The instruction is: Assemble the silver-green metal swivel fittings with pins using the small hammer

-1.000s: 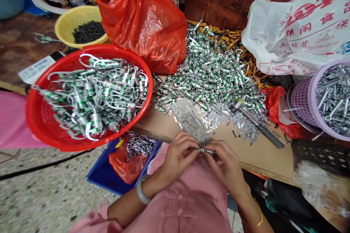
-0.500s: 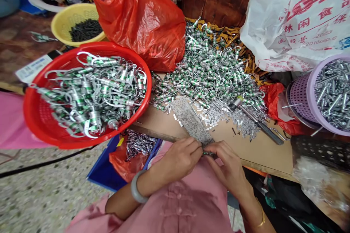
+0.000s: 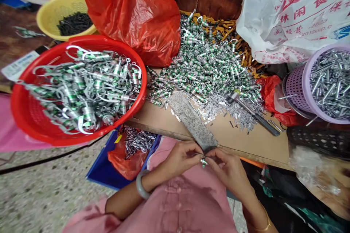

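A pale speckled floor [image 3: 54, 193] lies below the tan-topped worktable [image 3: 262, 143].

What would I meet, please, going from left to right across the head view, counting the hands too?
Red plastic basket → left hand → small green-and-silver fitting → right hand → lilac perforated basket.

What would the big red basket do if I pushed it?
The red basket would probably feel heavy, since it's heaped with metal-looking green-and-silver pieces. It might tip, because its near side seems to stick out past the table. Some pieces could spill; one already pokes over the rim.
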Demonstrator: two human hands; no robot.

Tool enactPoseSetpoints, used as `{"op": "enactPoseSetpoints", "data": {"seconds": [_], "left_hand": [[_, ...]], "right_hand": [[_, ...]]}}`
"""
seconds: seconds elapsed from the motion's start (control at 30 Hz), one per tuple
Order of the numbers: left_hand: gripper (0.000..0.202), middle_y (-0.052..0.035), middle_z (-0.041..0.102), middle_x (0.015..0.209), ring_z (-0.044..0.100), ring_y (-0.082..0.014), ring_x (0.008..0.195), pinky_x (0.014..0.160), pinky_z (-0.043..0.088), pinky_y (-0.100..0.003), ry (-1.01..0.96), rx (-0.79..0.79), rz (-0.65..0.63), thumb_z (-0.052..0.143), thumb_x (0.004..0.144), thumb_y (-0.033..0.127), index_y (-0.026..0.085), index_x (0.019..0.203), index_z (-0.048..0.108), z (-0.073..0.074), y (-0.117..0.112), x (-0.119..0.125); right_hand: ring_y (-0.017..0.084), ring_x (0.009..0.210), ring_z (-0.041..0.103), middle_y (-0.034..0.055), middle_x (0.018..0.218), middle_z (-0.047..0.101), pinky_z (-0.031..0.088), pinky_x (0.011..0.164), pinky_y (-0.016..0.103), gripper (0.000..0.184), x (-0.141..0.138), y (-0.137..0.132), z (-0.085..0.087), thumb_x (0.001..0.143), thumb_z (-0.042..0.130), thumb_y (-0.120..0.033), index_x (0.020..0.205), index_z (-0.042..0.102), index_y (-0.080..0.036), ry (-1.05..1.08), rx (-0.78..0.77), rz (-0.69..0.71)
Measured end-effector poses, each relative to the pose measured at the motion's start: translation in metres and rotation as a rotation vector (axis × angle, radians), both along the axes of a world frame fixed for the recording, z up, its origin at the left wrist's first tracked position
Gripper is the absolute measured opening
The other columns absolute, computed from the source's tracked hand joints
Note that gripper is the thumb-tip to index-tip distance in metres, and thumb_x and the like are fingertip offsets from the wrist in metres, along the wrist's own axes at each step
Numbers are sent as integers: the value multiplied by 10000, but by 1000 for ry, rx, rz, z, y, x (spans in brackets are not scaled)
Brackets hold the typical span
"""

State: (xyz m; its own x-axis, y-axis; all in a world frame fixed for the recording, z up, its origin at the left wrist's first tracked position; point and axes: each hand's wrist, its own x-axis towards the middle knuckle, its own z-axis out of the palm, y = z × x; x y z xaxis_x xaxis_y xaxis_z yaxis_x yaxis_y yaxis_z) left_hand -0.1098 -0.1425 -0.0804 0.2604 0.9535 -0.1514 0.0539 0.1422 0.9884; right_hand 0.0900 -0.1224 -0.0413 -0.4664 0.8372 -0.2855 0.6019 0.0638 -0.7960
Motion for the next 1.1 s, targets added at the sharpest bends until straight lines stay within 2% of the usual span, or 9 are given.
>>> {"op": "enactPoseSetpoints", "data": {"seconds": [0.1,0.27,0.4,0.53,0.63,0.73,0.83,0.93,1.1], "left_hand": [[130,-21,695,673,620,-149,640,610,452,-238,-227,-275,126,709,829,231,152,726,709,-15,-13,15],[344,-34,743,845,686,-170,781,714,516,-258,-523,-469,215,900,667,313,168,882,673,-27,-26,27],[416,-18,734,842,690,-158,785,731,526,-254,-553,-463,335,933,626,300,187,880,623,-32,-28,31],[386,3,712,763,667,-139,711,691,520,-240,-505,-409,414,924,633,285,182,840,614,-33,-25,35],[369,6,708,751,658,-132,687,664,512,-231,-494,-400,440,912,636,260,180,823,604,-33,-22,34],[369,13,701,739,648,-123,671,648,501,-220,-494,-388,487,904,628,233,183,813,589,-34,-21,31],[358,29,682,709,630,-112,651,636,486,-211,-471,-368,529,892,632,217,188,821,590,-35,-20,26],[350,27,678,709,631,-118,655,640,484,-218,-451,-361,539,885,636,228,189,818,589,-36,-19,24],[355,30,664,703,623,-119,650,626,479,-218,-441,-354,530,887,641,250,192,818,585,-36,-19,25]], "right_hand": [[145,594,604,6,689,699,418,536,237,247,7,-6,-8,937,615,-390,818,714,-198,24,-198,-85],[148,602,596,28,684,696,449,566,248,397,16,-10,-30,875,645,-549,783,690,-165,166,-346,-247],[132,560,553,18,635,661,411,534,240,457,17,-12,-38,860,647,-602,744,675,-161,161,-340,-283],[134,556,546,11,618,649,406,527,242,448,19,-8,-32,894,620,-584,736,679,-169,78,-295,-229],[139,551,548,0,612,642,400,522,248,390,21,10,-24,921,624,-521,725,686,-190,-31,-164,-133],[177,675,616,30,773,704,467,621,290,285,17,43,-25,979,581,-439,876,730,-219,-92,177,-99],[221,918,635,69,996,713,494,790,340,217,7,77,-33,1020,527,-322,1054,731,-254,-174,490,121],[216,902,604,71,946,678,472,786,329,215,-4,97,-40,1025,504,-234,1016,718,-241,-287,579,358],[215,800,584,71,826,643,435,720,314,194,-10,100,-40,1001,533,-207,860,666,-199,-492,677,400]]}}
